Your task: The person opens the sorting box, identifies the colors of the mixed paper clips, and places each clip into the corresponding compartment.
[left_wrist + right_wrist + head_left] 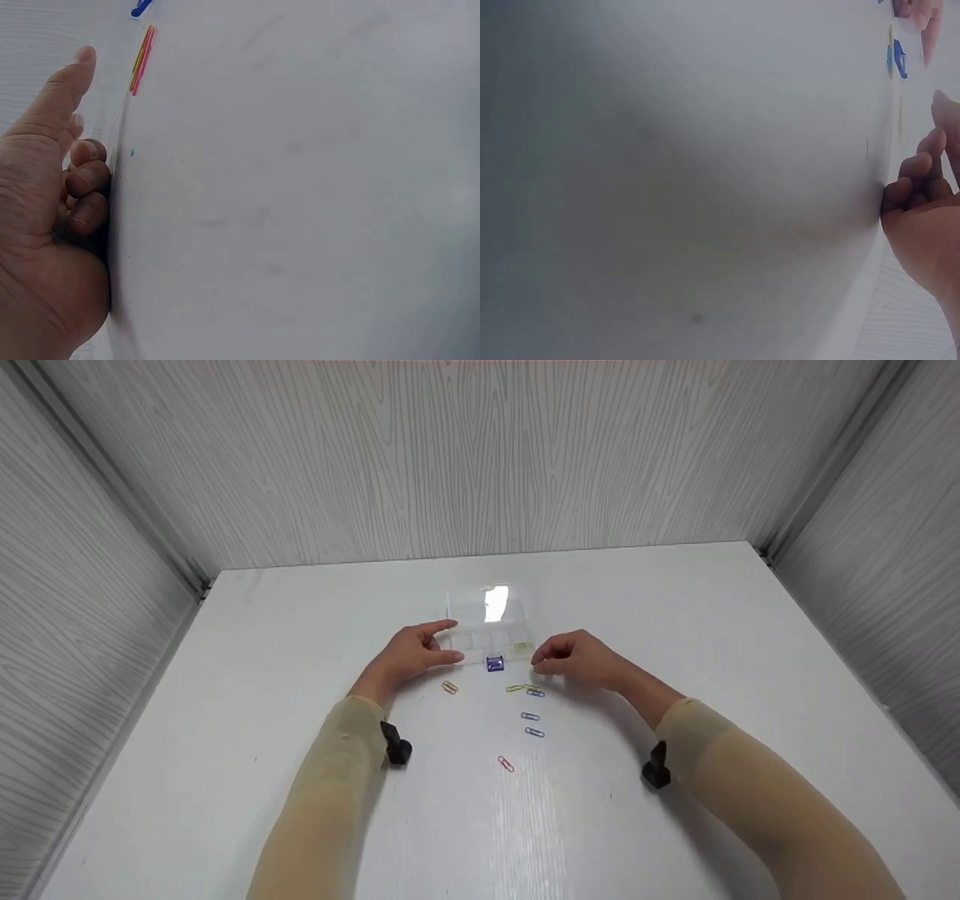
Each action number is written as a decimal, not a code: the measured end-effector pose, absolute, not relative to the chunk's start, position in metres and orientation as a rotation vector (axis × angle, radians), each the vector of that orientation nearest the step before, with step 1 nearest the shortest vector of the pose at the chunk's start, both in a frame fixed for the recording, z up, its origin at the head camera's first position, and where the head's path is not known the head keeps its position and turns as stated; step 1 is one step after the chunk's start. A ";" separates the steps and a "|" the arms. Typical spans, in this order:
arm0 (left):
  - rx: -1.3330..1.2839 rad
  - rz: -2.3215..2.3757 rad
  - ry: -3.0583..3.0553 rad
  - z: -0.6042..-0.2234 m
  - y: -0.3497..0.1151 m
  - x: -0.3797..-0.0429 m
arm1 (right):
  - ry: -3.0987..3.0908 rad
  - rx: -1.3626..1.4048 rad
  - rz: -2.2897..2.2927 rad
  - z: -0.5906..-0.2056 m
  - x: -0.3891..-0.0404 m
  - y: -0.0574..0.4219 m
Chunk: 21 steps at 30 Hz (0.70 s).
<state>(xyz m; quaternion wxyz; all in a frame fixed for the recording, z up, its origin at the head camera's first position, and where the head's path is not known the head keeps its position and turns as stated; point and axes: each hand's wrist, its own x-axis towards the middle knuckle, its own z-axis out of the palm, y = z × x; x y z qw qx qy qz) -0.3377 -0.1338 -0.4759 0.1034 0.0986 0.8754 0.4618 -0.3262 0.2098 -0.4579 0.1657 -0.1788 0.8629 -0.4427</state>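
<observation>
A clear plastic compartment box lies with its transparent lid folded back. My left hand holds the box at its left side, thumb at the front edge and index finger near the hinge. My right hand is at the box's front right corner, fingers bent. Its thumb and index tips stand apart in the right wrist view, and nothing shows between them. A yellow paper clip lies in the right front compartment. The blue-violet latch is on the front edge.
In front of the box lie orange-red clips, a yellow clip, and blue clips, one against yellow, others nearer. A red clip lies closest. Wood-grain panels enclose the white table.
</observation>
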 end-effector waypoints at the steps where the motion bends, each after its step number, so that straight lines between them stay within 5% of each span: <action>1: 0.296 1.359 2.584 -0.476 -0.134 -0.338 | 2.455 -0.518 -1.250 -0.458 -0.326 0.210; 21: 0.333 1.359 2.585 -0.477 -0.134 -0.338 | 2.492 -0.587 -1.109 -0.464 -0.321 0.205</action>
